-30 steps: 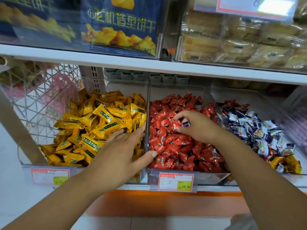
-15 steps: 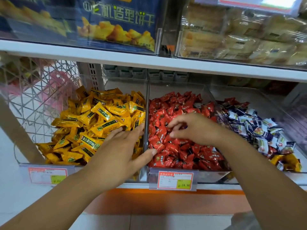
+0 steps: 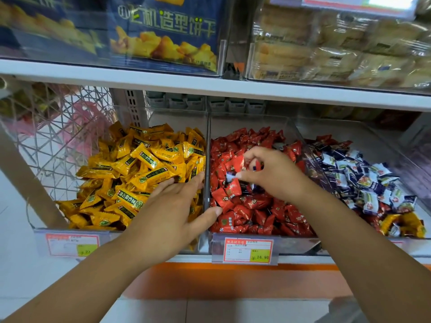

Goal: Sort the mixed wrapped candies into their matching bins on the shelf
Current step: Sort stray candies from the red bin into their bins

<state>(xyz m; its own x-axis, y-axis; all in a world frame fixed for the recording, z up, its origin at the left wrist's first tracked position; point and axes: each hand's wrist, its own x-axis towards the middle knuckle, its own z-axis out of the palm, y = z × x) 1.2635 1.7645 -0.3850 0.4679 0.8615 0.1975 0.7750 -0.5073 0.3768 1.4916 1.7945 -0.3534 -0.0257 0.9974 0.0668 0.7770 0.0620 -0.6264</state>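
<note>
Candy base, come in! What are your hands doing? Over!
Left hand open, straddling divider. Right hand pinching blue-white candy in red bin. Nothing blocking.

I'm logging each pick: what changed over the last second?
The right hand stayed over the red candies, its fingers re-curling to pinch a blue-and-white candy a little further left. The left hand remains flat on the yellow candies, thumb across the divider. Nothing else visibly moved.
</note>
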